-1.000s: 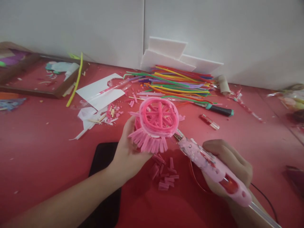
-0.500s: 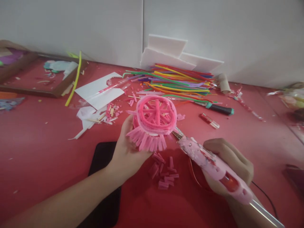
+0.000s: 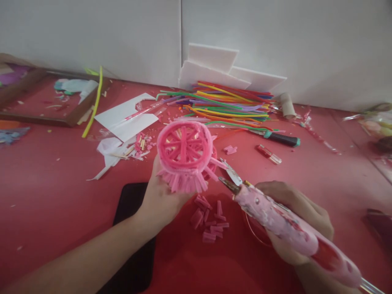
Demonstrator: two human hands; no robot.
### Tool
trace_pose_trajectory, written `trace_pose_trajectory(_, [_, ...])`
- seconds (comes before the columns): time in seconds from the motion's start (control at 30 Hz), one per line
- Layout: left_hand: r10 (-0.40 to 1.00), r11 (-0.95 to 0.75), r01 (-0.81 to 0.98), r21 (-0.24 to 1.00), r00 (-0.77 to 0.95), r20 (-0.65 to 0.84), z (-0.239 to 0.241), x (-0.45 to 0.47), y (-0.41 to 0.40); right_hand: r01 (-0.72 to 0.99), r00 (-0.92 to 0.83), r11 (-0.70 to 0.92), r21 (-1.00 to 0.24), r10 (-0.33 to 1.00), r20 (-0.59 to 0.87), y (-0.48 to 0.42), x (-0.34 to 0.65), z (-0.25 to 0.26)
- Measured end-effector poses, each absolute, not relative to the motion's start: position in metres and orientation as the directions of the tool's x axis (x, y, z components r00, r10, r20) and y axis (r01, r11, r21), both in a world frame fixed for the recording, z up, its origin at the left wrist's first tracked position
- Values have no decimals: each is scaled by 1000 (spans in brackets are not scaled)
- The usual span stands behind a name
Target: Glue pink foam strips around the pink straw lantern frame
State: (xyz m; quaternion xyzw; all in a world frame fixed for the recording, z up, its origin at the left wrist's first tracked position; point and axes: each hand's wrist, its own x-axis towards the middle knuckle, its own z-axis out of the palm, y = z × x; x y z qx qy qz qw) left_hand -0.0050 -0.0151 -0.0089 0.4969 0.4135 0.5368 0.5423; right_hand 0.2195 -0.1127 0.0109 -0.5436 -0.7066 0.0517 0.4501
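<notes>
Head view: my left hand cups the pink spoked piece from below and behind, its fingers mostly hidden, so I take the hold to be closed around the piece but cannot tell how tightly. That piece sits up in front of me, above the red tabletop, its round face toward me and short pink strips fanning out along its lower edge. My right hand is wrapped around the pink glue gun, with a clear stick jutting from its back end. The nozzle points at the strips on the piece's right side; whether it touches one, I cannot tell. To do this well, I would keep my left wrist steady and turn the piece rather than swing the gun, lay only a small dab where a strip meets the rim, and keep my fingertips clear of the hot metal. Even spacing matters, I judge, since the fan looks crowded below and sparser to the right. Loose strips lie in a small pile just below, within easy reach, while the black-handled knife rests well apart, beyond the nozzle.
</notes>
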Motion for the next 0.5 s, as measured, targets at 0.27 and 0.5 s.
trace_pose_trajectory(0.27, [985, -56, -206, 977, 146, 88, -15, -9, -18, 764, -44, 348, -543, 868, 494, -115, 210, 16])
trace_pose_trajectory(0.5, [973, -113, -209, 971, 174, 151, -14, -8, -17, 811, -88, 352, -467, 863, 498, -115, 213, 18])
